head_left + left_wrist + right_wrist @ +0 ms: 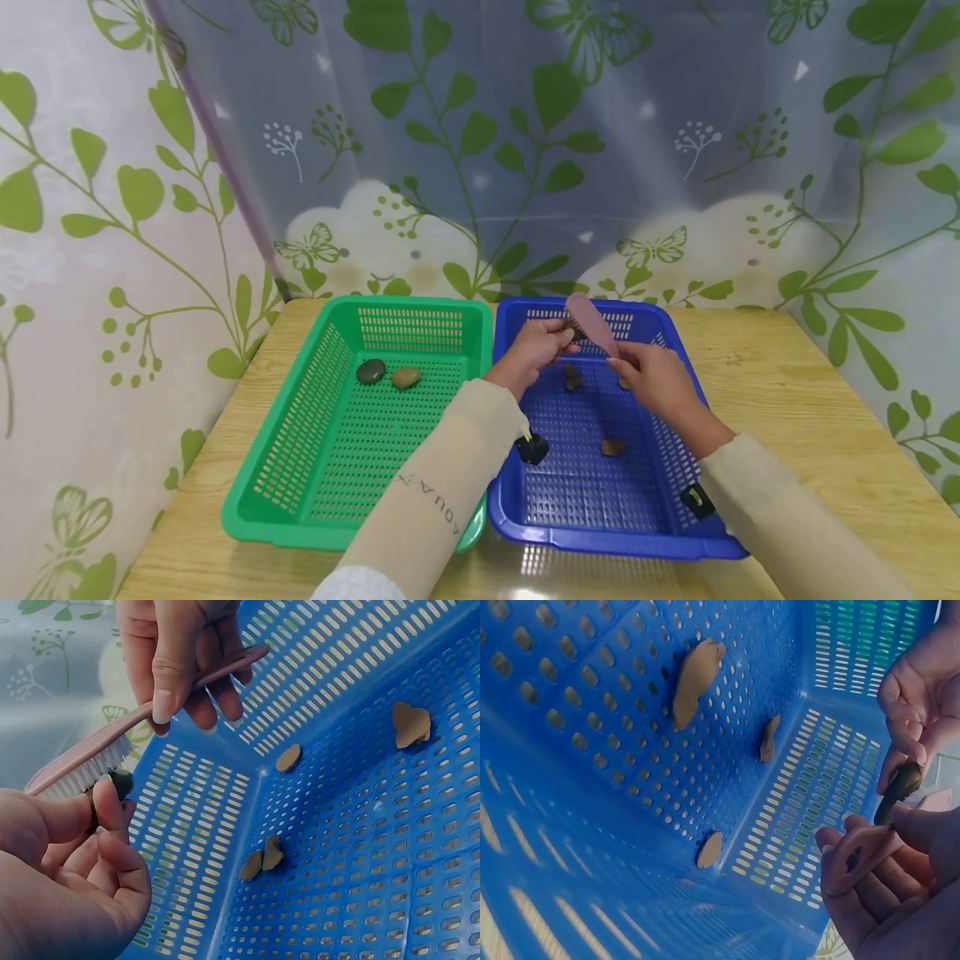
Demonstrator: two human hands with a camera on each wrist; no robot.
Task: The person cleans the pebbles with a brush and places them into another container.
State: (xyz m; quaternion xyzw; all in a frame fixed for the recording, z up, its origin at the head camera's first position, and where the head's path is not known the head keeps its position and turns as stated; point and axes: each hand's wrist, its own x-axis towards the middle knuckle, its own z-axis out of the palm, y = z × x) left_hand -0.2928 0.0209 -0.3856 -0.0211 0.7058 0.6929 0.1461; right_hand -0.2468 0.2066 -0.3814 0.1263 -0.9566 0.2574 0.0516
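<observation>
Over the far part of the blue basket (622, 542), my left hand (534, 350) pinches a small dark stone (120, 782) between thumb and fingers. My right hand (660, 383) grips the handle of a pink brush (591, 323) from the right. In the left wrist view, the brush's white bristles (94, 766) face down against the stone. Fingers partly cover the stone. Below the hands, several brown, stone-like pieces lie on the basket floor, one (612, 448) nearer the front and a clustered pair (572, 377) farther back.
A green basket (240, 508) stands close against the blue one's left side. In it lie a dark grey stone (371, 371) and a brownish stone (406, 378). Both baskets sit on a wooden table (825, 433), with a leaf-patterned curtain (480, 167) right behind.
</observation>
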